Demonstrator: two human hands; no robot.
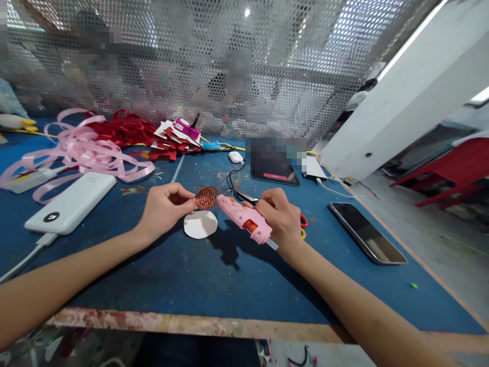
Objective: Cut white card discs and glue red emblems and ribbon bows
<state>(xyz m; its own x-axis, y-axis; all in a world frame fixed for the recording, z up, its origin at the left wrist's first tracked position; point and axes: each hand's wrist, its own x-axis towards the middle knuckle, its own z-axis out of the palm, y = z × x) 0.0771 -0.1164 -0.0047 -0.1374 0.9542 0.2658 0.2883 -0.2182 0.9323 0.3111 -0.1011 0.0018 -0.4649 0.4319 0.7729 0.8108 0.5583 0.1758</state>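
Between thumb and fingers, my left hand pinches the edge of a round reddish-brown medallion with a gold pattern, held up above the table. My right hand is wrapped round a pink hot glue gun; its nozzle points left, close to the medallion's right edge. I cannot tell whether the two touch. A clear glue stick pokes out of the gun's back end. Just below the medallion, a white paper disc lies on the blue table. Scissors with red and yellow handles are partly hidden behind my right hand.
Pink ribbon, red ribbon and red-and-white card pieces lie at the back left. A white power bank with a cable is on the left. A phone and a tablet lie to the right. Perforated metal stands behind.
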